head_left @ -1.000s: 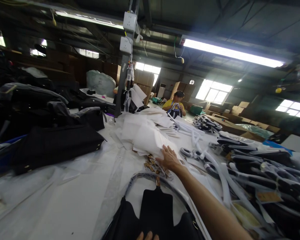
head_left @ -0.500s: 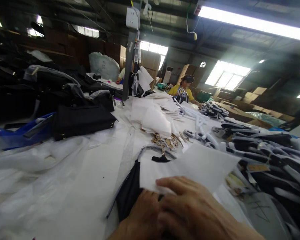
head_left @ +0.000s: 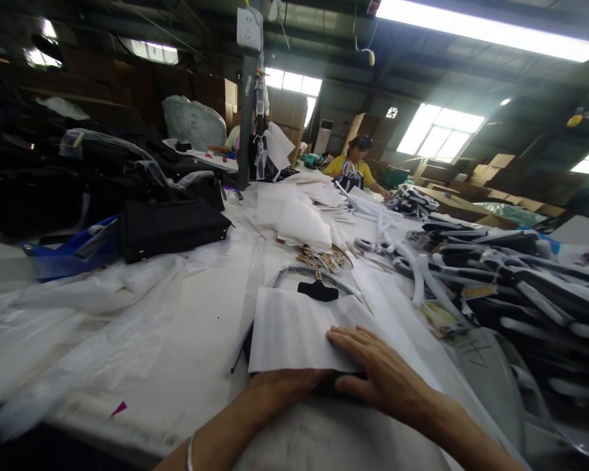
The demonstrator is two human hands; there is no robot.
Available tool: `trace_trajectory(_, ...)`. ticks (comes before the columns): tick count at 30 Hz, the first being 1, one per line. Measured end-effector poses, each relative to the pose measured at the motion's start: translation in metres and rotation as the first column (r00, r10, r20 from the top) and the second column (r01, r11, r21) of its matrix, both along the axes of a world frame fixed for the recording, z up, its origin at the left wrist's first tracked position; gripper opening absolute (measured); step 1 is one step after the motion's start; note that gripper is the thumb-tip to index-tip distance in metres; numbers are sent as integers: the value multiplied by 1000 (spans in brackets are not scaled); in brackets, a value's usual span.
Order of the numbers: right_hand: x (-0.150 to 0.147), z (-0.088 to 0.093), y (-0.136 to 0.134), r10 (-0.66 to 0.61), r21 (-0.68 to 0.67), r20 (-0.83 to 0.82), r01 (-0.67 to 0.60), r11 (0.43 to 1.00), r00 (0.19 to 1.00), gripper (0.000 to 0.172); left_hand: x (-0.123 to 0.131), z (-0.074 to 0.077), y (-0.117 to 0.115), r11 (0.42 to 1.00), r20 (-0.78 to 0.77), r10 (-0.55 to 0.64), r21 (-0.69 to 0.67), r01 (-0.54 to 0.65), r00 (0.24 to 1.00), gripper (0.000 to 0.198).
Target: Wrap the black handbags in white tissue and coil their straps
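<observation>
White sheet (head_left: pixel 292 335) lies partly beneath the right hand (head_left: pixel 380 367).

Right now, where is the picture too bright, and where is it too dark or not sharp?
In the head view, the tube light and windows are washed out, with hazy glare near them; at the head view's left, the piled black bags sink into shadow, losing detail; at its lower right, the dark pile looks soft, while the right hand on the white sheet is fairly clear.
</observation>
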State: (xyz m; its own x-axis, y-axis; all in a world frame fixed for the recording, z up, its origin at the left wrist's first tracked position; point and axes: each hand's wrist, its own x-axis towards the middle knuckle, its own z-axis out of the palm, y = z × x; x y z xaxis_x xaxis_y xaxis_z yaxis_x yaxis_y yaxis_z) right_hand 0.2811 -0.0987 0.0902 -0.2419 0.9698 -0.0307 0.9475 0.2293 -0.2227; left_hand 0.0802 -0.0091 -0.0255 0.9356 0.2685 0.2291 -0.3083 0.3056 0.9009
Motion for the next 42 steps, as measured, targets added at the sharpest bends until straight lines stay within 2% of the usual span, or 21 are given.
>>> trace_trajectory(2, -14, -5, 3, 48, 110, -13, -46, 993, 999, 57, -3, 8, -2, 996, -51, 85, -7, -85, 995, 44)
trace_trajectory(4, -21, -5, 7, 99, 232, 1, -97, 968, 995, 42, 0, 17, -3, 960, -158, 279, 49, -274, 947, 32)
trace_trajectory(6, -22, -2, 10, 115, 338, 51, -126, 933, 992, 35, 6, 27, -4, 889, -242, 459, 127, -441, 855, 17)
trace_trajectory(7, -22, 0, 11, 99, 381, 89, -126, 916, 991, 34, 9, 31, -3, 836, -254, 545, 234, -496, 799, 19)
trace_trajectory(8, -21, 1, 12, 66, 414, 132, -115, 903, 989, 33, 12, 34, -3, 763, -234, 624, 387, -517, 746, 24)
trace_trajectory(9, -21, 2, 12, 18, 435, 177, -95, 896, 984, 33, 13, 36, -3, 662, -179, 683, 560, -497, 708, 26)
trace_trajectory(10, -23, 1, 11, -35, 438, 222, -68, 897, 974, 34, 14, 37, -3, 508, -92, 738, 728, -461, 668, 23)
trace_trajectory(11, -25, 0, 10, -83, 423, 265, -38, 905, 961, 36, 14, 36, -4, 330, 11, 769, 849, -412, 639, 19)
trace_trajectory(12, -28, -2, 9, -119, 393, 304, -11, 920, 945, 37, 13, 34, -5, 172, 106, 775, 913, -369, 624, 17)
trace_trajectory(13, -32, -5, 7, -135, 352, 334, 9, 936, 933, 38, 11, 32, -7, 66, 175, 766, 936, -347, 618, 15)
trace_trajectory(15, -38, -13, 6, -112, 267, 358, 13, 964, 927, 39, 6, 26, -12, -56, 258, 741, 944, -326, 620, 15)
trace_trajectory(17, -43, -20, 4, -63, 217, 340, -13, 976, 938, 40, 1, 20, -17, -111, 290, 719, 945, -308, 631, 18)
trace_trajectory(20, -45, -29, 2, -31, 216, 308, -38, 976, 951, 42, -5, 16, -24, -164, 347, 687, 930, -329, 638, 23)
trace_trajectory(26, -48, -36, -5, -54, 262, 345, -40, 964, 937, 46, -17, 22, -29, -217, 487, 596, 863, -456, 638, 15)
trace_trajectory(30, -56, -40, -11, -128, 310, 423, -11, 951, 897, 48, -22, 26, -33, -260, 542, 575, 832, -491, 613, 36)
trace_trajectory(34, -59, -42, -14, -126, 331, 423, -24, 943, 897, 49, -23, 27, -38, -322, 523, 603, 850, -416, 602, 30)
trace_trajectory(38, -47, -45, -13, -58, 375, 314, -68, 924, 948, 46, -20, 34, -43, -405, 480, 640, 875, -267, 600, 22)
trace_trajectory(40, -40, -48, -12, -15, 389, 255, -89, 917, 967, 45, -18, 41, -43, -463, 488, 641, 862, -208, 592, 24)
trace_trajectory(42, -34, -52, -12, -5, 407, 214, -85, 909, 977, 44, -15, 48, -42, -548, 530, 622, 820, -163, 576, 26)
